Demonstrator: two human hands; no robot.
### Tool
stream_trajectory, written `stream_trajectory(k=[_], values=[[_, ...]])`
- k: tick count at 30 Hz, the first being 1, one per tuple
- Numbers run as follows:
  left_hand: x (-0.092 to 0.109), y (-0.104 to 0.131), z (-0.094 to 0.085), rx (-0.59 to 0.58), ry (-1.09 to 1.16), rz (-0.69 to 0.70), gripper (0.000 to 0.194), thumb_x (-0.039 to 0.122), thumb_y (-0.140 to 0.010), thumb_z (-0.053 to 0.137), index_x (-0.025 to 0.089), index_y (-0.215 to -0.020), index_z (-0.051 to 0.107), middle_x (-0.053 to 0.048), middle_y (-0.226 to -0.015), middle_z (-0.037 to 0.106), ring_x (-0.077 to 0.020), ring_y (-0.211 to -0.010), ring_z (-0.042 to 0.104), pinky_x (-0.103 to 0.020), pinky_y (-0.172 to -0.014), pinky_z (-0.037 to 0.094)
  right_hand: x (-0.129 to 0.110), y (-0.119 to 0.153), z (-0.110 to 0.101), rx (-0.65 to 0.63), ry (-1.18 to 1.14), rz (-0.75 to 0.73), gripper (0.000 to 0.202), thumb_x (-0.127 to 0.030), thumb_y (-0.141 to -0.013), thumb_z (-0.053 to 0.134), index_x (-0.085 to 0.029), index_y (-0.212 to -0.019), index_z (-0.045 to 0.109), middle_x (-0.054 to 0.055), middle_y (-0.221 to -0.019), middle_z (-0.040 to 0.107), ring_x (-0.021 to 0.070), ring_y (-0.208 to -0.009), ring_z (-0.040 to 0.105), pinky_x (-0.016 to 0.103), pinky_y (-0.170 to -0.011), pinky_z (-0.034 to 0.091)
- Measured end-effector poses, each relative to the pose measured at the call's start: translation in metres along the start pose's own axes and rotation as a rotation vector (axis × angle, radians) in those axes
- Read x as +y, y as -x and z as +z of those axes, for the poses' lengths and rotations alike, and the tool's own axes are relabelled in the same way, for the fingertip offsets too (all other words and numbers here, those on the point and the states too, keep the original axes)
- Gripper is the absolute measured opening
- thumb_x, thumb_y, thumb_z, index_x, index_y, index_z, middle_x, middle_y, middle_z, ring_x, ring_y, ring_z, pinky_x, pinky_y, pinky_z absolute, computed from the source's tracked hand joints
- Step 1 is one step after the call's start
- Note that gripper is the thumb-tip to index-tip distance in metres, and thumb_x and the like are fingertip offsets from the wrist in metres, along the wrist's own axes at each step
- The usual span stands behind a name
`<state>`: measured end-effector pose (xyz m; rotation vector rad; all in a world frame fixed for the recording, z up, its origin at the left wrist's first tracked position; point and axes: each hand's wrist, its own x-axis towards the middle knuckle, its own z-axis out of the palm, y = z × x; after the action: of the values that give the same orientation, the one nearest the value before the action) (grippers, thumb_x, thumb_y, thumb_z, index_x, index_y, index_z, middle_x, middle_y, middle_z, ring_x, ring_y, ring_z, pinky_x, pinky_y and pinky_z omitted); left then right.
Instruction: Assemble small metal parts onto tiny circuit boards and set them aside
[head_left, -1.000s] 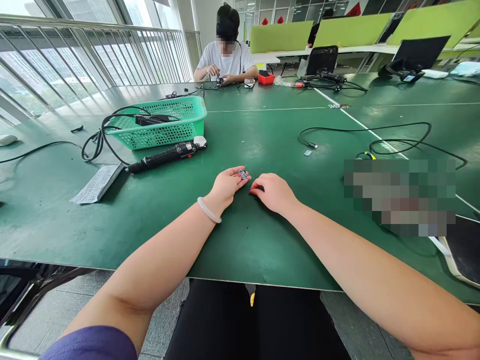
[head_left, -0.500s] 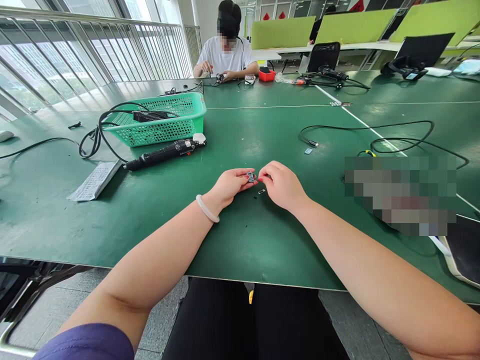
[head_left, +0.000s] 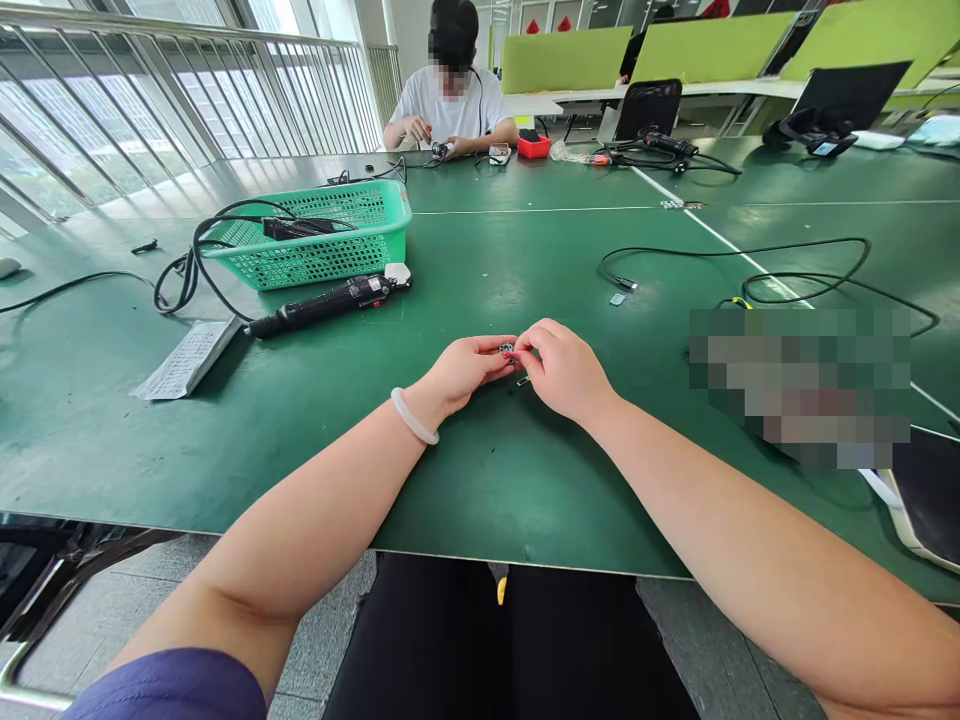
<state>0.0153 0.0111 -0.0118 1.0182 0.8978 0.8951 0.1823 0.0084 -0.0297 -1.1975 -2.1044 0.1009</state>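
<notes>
Between the fingers of my left hand (head_left: 469, 368) is a small dark-and-silver part (head_left: 506, 348), too small to name closely. My right hand (head_left: 564, 370) meets it from the right, its thumb and forefinger pinched at the part's edge. Whether those fingertips hold a separate piece cannot be made out. A tiny metal piece (head_left: 523, 380) lies on the green table just below my right fingers, partly covered by them. A white bracelet (head_left: 414, 416) circles my left wrist.
A green basket (head_left: 307, 262) with cables stands at the left. Before it lie a black electric screwdriver (head_left: 330, 304) and a paper pad (head_left: 187, 360). To the right are a black cable (head_left: 720, 255) and a small blue-white piece (head_left: 617, 299). A person (head_left: 450, 100) sits opposite.
My right fingertips have moved slightly left, closer over the small part in my left hand, and now cover more of it. The person opposite has shifted a little.
</notes>
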Motion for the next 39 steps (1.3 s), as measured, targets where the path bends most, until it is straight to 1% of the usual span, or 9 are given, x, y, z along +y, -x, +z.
stream_trajectory(k=[4,8,11,14,19,22,25,30,39], values=[[0.0,0.0,0.0,-0.021,-0.004,0.001,0.024,0.005,-0.077,0.067,0.009,-0.099,0.075,-0.01,-0.103,0.074,-0.015,-0.095,0.067,-0.037,-0.106,0.046,-0.001,0.0,0.0,0.012,0.002,0.003,0.013,-0.018,-0.089,0.049,-0.022,-0.078,0.055,0.008,-0.089,0.063,0.0217,-0.083,0.058,0.036,-0.074,0.047],[0.001,0.001,0.002,-0.001,-0.015,-0.01,0.025,0.002,-0.077,0.065,0.009,-0.098,0.075,-0.01,-0.102,0.074,-0.0132,-0.092,0.067,-0.036,-0.106,0.046,-0.002,0.0,0.0,0.023,-0.038,0.019,0.012,-0.019,-0.088,0.052,-0.021,-0.077,0.059,0.007,-0.088,0.064,0.0208,-0.082,0.059,0.035,-0.074,0.047],[0.002,0.002,0.002,0.003,-0.007,-0.017,0.024,0.001,-0.078,0.063,0.01,-0.095,0.076,-0.008,-0.099,0.075,-0.0119,-0.089,0.067,-0.035,-0.104,0.047,-0.002,0.001,-0.002,0.03,-0.096,0.034,0.012,-0.019,-0.087,0.054,-0.021,-0.081,0.065,0.006,-0.089,0.065,0.019,-0.079,0.058,0.034,-0.073,0.047],[0.002,0.002,0.002,0.006,-0.007,-0.017,0.024,0.001,-0.077,0.063,0.011,-0.093,0.077,-0.008,-0.098,0.075,-0.0126,-0.089,0.068,-0.035,-0.104,0.048,0.0,0.001,-0.004,0.016,-0.154,0.054,0.016,-0.017,-0.085,0.056,-0.023,-0.086,0.071,0.004,-0.09,0.065,0.0173,-0.075,0.057,0.034,-0.07,0.047],[0.001,0.001,0.001,-0.022,-0.043,-0.029,0.029,-0.001,-0.073,0.064,0.011,-0.095,0.077,-0.008,-0.098,0.075,-0.0136,-0.087,0.07,-0.037,-0.105,0.048,0.004,0.001,-0.005,0.004,-0.199,0.077,0.017,-0.016,-0.083,0.058,-0.025,-0.08,0.073,0.003,-0.087,0.064,0.0168,-0.073,0.056,0.033,-0.067,0.046],[0.001,0.002,0.001,-0.057,-0.069,-0.049,0.031,-0.002,-0.074,0.061,0.012,-0.096,0.077,-0.008,-0.098,0.075,-0.0125,-0.086,0.07,-0.037,-0.105,0.048,0.006,0.0,-0.005,-0.01,-0.193,0.044,0.018,-0.014,-0.083,0.057,-0.024,-0.079,0.072,0.003,-0.087,0.063,0.017,-0.076,0.057,0.033,-0.069,0.046],[0.002,0.002,0.001,-0.087,-0.094,-0.062,0.03,-0.002,-0.074,0.061,0.014,-0.095,0.077,-0.006,-0.096,0.075,-0.0124,-0.087,0.069,-0.037,-0.105,0.047,0.007,0.0,-0.006,-0.024,-0.159,-0.018,0.02,-0.013,-0.083,0.055,-0.024,-0.078,0.07,0.003,-0.088,0.064,0.0186,-0.083,0.058,0.034,-0.075,0.047],[0.002,0.003,0.001,-0.099,-0.108,-0.059,0.025,0.0,-0.074,0.064,0.014,-0.091,0.077,-0.005,-0.094,0.075,-0.0118,-0.086,0.069,-0.038,-0.105,0.047,0.008,-0.001,-0.01,-0.028,-0.113,-0.096,0.021,-0.013,-0.086,0.051,-0.024,-0.078,0.068,0.004,-0.089,0.064,0.0195,-0.086,0.058,0.035,-0.079,0.047],[0.002,0.004,0.0,-0.136,-0.14,-0.087,0.026,-0.001,-0.072,0.064,0.014,-0.089,0.077,-0.005,-0.09,0.074,-0.0116,-0.084,0.069,-0.036,-0.103,0.048,0.013,0.001,-0.012,-0.089,-0.167,-0.12,0.015,-0.017,-0.085,0.056,-0.024,-0.078,0.066,0.004,-0.097,0.061,0.0189,-0.09,0.058,0.037,-0.084,0.048]])
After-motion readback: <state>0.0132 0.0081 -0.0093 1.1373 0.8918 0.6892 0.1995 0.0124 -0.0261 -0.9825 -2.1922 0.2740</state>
